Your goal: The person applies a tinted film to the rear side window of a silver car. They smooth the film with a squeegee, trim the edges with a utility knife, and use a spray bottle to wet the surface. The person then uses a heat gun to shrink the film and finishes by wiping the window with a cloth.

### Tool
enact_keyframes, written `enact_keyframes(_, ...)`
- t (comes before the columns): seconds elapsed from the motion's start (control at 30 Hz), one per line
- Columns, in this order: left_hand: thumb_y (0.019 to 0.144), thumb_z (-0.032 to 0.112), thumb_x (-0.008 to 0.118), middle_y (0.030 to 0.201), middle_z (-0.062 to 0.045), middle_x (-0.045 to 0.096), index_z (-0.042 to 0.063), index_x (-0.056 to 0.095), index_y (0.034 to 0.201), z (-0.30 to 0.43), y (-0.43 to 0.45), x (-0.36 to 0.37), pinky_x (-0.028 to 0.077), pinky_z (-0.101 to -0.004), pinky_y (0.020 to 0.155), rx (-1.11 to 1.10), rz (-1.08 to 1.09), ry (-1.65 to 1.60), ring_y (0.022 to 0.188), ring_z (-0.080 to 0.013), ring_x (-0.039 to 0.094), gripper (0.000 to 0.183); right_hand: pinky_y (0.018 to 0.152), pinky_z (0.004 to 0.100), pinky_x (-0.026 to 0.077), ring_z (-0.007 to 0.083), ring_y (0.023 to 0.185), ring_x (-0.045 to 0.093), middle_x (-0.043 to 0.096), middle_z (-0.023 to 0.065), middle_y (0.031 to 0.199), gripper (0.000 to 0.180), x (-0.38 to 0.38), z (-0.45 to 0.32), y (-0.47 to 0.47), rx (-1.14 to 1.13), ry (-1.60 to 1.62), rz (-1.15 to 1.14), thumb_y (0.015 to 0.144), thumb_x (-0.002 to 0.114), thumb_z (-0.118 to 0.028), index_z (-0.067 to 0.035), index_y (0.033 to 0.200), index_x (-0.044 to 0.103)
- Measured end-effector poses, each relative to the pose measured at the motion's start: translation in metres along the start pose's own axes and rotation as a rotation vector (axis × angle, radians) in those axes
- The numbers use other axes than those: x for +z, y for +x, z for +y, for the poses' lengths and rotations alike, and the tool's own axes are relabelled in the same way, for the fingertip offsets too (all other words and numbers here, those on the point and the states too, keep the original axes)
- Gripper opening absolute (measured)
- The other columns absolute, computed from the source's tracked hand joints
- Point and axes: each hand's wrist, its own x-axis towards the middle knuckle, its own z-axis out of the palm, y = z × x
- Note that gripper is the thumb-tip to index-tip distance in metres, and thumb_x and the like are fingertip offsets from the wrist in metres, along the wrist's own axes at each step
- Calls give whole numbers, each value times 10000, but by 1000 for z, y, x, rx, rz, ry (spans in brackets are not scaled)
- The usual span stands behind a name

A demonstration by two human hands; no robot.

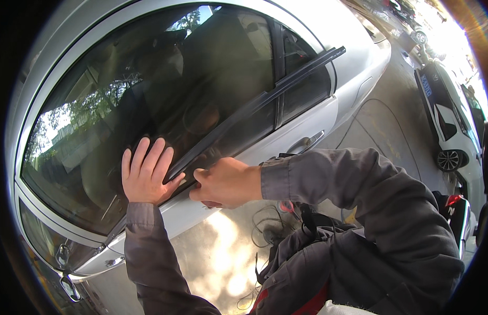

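My left hand [147, 175] lies flat with spread fingers on the dark window glass [228, 67] of a silver car's rear door, its thumb against the lower end of a long black window trim strip [244, 114]. The strip slants up across the glass to the right, its far end standing off over the small rear quarter window. My right hand [224, 183] is closed at the lower window edge, just right of the left thumb. A small reddish object [211, 204] shows under its fingers; what it is cannot be told.
The door handle [307, 141] is right of my right hand. A cable [263, 222] and a red-and-white object [287, 206] are near the ground by my body. A white car [456, 102] stands at the right. The silver car's side mirror [70, 287] is at lower left.
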Motion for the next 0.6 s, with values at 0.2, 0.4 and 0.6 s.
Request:
enact_keyframes(0.2,962,654,720,1592,-30,606,217,674,1420,-3,-6,8,329,-617,1275,28,-26,38,1541,-326,497,634,614,443,601,306,762,765,642,154,1114,167,-38,32,-62,66,-123,-88,950,777,-316,-215,1063,710)
enact_keyframes(0.4,925,612,778,1602,5,585,258,692,1397,-3,-10,5,342,-607,1257,8,-16,49,1540,-307,495,596,622,452,607,314,815,780,626,141,1137,292,-83,82,-142,104,-305,-186,959,778,-434,-240,1142,661)
enact_keyframes(0.6,925,617,778,1618,8,568,274,658,1439,-4,-12,9,323,-615,1268,3,-27,55,1554,-303,472,629,631,392,587,238,802,740,575,74,1060,324,-122,135,-222,107,-375,-161,890,850,-447,-254,1050,645)
